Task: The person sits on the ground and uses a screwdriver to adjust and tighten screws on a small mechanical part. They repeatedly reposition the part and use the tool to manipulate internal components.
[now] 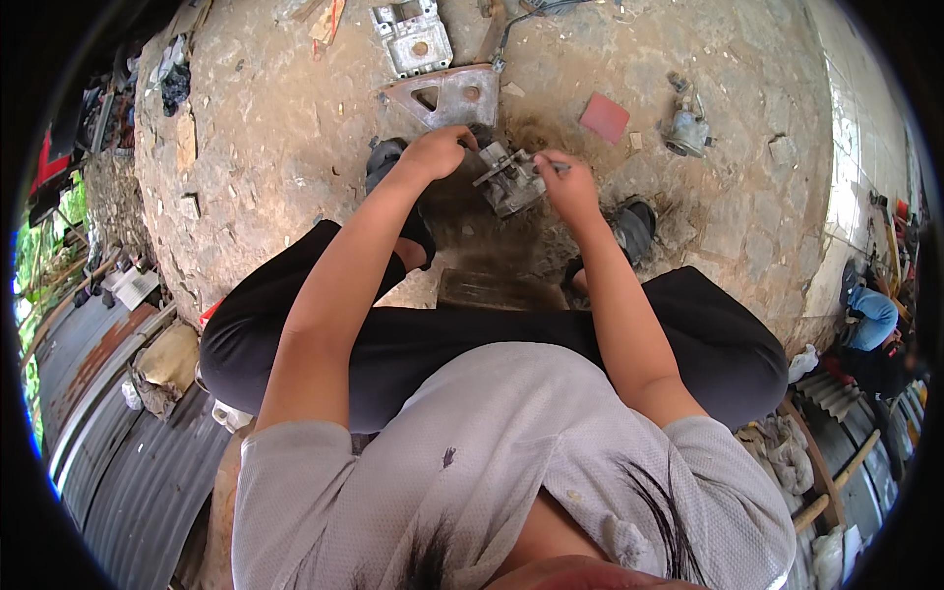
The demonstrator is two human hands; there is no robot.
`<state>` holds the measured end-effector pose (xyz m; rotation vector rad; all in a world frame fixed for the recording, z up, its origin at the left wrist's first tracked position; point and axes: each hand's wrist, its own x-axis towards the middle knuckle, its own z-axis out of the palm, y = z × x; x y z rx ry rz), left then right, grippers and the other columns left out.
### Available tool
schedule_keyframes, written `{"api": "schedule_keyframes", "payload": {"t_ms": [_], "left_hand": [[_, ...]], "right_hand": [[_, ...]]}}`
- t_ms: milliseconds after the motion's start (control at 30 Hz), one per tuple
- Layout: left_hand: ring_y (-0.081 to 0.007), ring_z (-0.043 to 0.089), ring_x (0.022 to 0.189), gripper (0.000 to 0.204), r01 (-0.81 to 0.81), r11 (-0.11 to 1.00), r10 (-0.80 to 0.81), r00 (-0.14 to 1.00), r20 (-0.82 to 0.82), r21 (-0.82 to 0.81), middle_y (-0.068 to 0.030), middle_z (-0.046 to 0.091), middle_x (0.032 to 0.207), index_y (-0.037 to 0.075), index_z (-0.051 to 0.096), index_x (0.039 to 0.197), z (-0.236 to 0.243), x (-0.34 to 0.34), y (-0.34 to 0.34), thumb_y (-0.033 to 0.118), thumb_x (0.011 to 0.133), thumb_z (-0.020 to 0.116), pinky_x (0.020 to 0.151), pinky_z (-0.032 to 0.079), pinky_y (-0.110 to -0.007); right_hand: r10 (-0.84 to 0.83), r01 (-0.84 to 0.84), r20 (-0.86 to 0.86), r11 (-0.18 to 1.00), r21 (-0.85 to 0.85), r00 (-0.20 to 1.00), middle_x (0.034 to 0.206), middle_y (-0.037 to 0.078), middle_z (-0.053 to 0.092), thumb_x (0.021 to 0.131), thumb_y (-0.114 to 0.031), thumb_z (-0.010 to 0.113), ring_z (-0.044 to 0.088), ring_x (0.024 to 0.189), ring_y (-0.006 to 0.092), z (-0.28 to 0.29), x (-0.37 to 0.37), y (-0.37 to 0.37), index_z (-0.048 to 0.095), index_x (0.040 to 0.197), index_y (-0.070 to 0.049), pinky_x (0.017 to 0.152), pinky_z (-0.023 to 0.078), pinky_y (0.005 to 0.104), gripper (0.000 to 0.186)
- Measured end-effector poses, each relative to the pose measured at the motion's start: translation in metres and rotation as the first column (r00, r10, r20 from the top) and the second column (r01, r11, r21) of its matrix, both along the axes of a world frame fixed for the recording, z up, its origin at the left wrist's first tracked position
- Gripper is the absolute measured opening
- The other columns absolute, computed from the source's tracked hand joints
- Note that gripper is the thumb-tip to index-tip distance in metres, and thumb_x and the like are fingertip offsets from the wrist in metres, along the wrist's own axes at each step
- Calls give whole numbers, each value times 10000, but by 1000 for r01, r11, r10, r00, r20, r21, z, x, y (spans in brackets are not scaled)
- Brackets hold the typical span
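A grey cast-metal engine part (513,184) with raised posts rests tilted on the dirt-stained floor between my feet. My right hand (570,187) is closed at its right side, thumb and fingers pinched round a small, thin grey piece whose kind I cannot make out. On the other side, my left hand (436,154) is bent down with its fingers curled, just beyond the part's upper left. Something dark lies by those fingertips, too small to name. Past my left hand lies a flat triangular metal bracket (447,96) with holes.
A larger silvery metal casting (413,39) lies farther off. To the right are a red square sheet (605,118) and a rounded metal part (686,131). My shoes (634,228) flank the work spot. Corrugated metal sheets (147,482) are at left; another person (873,317) is at far right.
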<state>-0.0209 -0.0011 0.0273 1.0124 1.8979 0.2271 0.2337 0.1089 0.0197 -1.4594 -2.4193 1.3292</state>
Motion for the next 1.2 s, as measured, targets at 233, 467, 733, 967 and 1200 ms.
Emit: {"api": "schedule_keyframes", "payload": {"t_ms": [233,467,733,967,1200], "left_hand": [[-363,652,1234,307,-27,999,28,999,-24,40,-188,716,1265,130,726,1200,4,3,1,136,919,602,1058,491,-431],[-342,636,1273,379,0,1000,0,1000,-11,1,-140,708,1328,206,740,1213,-8,-1,-2,163,901,529,1082,484,-433],[-365,623,1276,313,20,999,-20,1000,-3,49,-180,691,1318,137,718,1216,-4,-4,1,145,923,610,1089,473,-429],[-364,636,1259,363,13,1000,-13,1000,-8,12,-178,696,1324,184,725,1229,-4,-2,-2,144,908,560,1074,487,-439],[-375,653,1208,310,30,996,-30,1000,4,89,-191,711,1262,121,721,1203,-21,-6,-5,153,914,613,1035,499,-433]], "right_hand": [[-126,104,-216,988,-113,968,1070,201,755,1003,-396,644,699,1020,427,-9,2,5,776,1112,-153,861,565,490,298],[30,-32,20,995,98,999,976,186,762,1009,-427,628,710,976,409,-11,4,1,764,1157,-172,852,565,495,325],[-145,140,-104,989,-53,984,937,183,758,997,-389,663,720,945,393,-6,5,22,786,1159,-170,854,568,476,300],[6,-7,6,947,322,1000,1061,176,768,960,-331,735,718,949,393,0,23,51,818,1071,-147,877,563,477,230],[164,-178,72,931,319,984,1072,97,775,931,-346,769,717,922,356,-14,28,32,819,1034,-136,808,578,462,240]]}}
